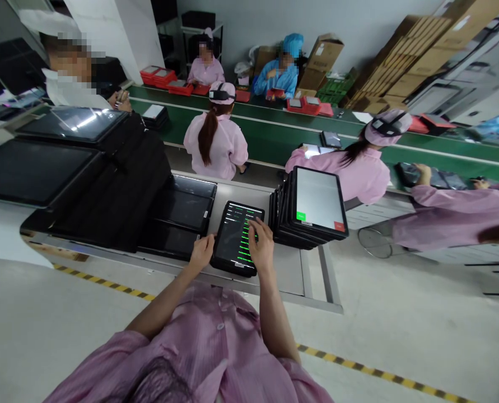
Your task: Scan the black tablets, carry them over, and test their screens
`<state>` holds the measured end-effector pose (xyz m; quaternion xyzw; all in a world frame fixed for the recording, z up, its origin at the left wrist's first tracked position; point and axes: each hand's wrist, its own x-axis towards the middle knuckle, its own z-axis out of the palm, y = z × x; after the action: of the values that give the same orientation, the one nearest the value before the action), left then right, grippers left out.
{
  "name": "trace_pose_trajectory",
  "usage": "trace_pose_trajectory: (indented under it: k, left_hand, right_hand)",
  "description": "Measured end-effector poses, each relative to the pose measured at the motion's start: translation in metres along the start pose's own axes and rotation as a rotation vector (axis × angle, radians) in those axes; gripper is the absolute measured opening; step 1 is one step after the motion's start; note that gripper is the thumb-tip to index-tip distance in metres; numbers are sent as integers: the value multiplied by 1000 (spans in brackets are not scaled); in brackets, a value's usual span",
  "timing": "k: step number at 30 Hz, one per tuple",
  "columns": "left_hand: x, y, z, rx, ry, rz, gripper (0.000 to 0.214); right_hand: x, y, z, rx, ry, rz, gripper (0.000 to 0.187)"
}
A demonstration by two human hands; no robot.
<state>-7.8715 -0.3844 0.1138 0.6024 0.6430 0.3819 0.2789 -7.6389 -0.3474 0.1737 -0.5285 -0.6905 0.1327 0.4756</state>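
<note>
A black tablet (232, 238) lies on the grey cart in front of me, its dark screen lit with rows of green and white text. At its left edge my left hand (201, 252) is closed, with the fingers curled against the frame. My right hand (262, 243) reaches over the right side of the screen; its fingers are apart and a fingertip is at the lit surface. Just to the right stands a stack of tablets (320, 198), the top one showing a white screen with a green and a red corner block. Dark tablets (182, 201) lie to the left.
Tall piles of larger black screens (35, 168) fill the cart's left end. Beyond the cart runs a green conveyor bench (266, 129), where several co-workers sit. Red trays (303, 105) line its far side. Cardboard boxes (421, 61) stand at the back right.
</note>
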Motion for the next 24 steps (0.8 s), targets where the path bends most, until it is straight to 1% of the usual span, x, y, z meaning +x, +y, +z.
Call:
trace_pose_trajectory:
  k: [6,9,12,14,15,17,19,20,22,24]
  left_hand:
    - [0,-2,0,-13,3,0,50]
    - [1,-2,0,-15,5,7,50]
    - [1,-2,0,-19,-1,10,51]
    - [0,-1,0,-18,-4,4,51]
    - [0,0,-1,-16,-4,-3,50]
    - [0,3,-3,-22,-12,-19,49]
    - [2,6,-4,-44,-32,-45,49]
    - [3,8,-4,-60,-48,-60,50]
    - [6,10,-4,-97,-74,-84,50]
    - [10,10,-2,-140,-86,-89,49]
  right_hand:
    - [-3,-7,-3,25,-38,-37,35]
    - [-2,-3,-1,8,-46,-34,37]
    - [0,3,2,-33,-109,-31,40]
    - [0,4,0,-48,-151,-33,43]
    - [-2,4,-3,-45,-147,-22,44]
    - [-10,4,-11,-33,-85,35,46]
    - [-21,6,-19,-32,-12,127,50]
    - [-28,7,-22,-33,4,178,52]
    - [-40,13,-24,-24,-9,280,57]
    - [-49,18,-21,-4,-32,373,62]
